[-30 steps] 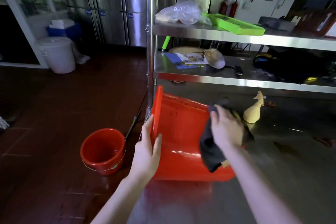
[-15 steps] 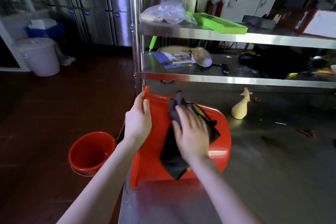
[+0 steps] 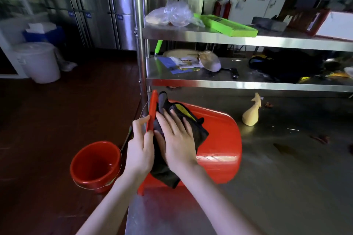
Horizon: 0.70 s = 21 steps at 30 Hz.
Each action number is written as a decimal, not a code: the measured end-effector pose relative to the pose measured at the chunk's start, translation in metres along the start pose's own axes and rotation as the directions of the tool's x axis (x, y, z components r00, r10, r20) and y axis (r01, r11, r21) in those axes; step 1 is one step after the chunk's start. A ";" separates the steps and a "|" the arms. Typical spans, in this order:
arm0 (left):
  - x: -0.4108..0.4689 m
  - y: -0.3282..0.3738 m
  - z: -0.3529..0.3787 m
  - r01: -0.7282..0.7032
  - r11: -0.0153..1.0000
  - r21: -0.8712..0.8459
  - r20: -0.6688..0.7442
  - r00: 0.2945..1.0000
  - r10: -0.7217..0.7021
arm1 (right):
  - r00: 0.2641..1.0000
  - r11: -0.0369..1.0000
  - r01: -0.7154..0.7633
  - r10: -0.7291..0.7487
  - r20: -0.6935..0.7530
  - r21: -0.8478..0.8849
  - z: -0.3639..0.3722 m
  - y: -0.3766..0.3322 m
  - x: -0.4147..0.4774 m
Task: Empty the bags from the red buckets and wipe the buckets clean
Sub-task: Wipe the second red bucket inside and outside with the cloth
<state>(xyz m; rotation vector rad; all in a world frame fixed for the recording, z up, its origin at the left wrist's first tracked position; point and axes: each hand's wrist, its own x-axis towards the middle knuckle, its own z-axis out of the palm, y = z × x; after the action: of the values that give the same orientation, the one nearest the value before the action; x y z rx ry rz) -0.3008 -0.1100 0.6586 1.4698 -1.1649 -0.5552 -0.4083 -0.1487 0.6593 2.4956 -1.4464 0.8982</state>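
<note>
The left hand point(image 3: 140, 150) pinches the rim of a red bucket point(image 3: 219, 139) lying on its side, thumb on one face of the rim and fingers on the other. Just beside it, the right hand point(image 3: 177, 139) lies flat with fingers spread and straight, pressing a dark cloth point(image 3: 198, 131) against the bucket's outer wall close to that rim. The cloth shows a yellow patch above the fingertips and hangs below the wrist. This bucket rests on the steel counter point(image 3: 286, 187) at its left end, mouth facing left toward the floor point(image 3: 47, 120). Half a second ago the left hand held the rim near its top; now it grips lower down. Over the last second the right hand and the cloth have travelled from the middle of the wall leftward to the rim, so the two hands nearly touch. There are two red buckets: the one being wiped, and a second red bucket point(image 3: 89, 179) standing upright on the floor, below and left of the left hand. There is one cloth. One pale beige object point(image 3: 251, 114) sits on the counter well right of the hands.
</note>
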 end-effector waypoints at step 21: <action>-0.002 -0.007 0.023 -0.137 0.988 0.076 -0.021 0.990 0.139 | 0.998 0.998 -0.057 0.057 0.002 0.004 -0.001 0.028 0.010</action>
<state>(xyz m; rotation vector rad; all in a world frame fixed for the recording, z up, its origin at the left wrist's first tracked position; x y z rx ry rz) -0.3185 -0.1194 0.6453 1.4418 -1.2678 -0.4003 -0.4279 -0.1711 0.6603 2.4702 -1.5257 0.9096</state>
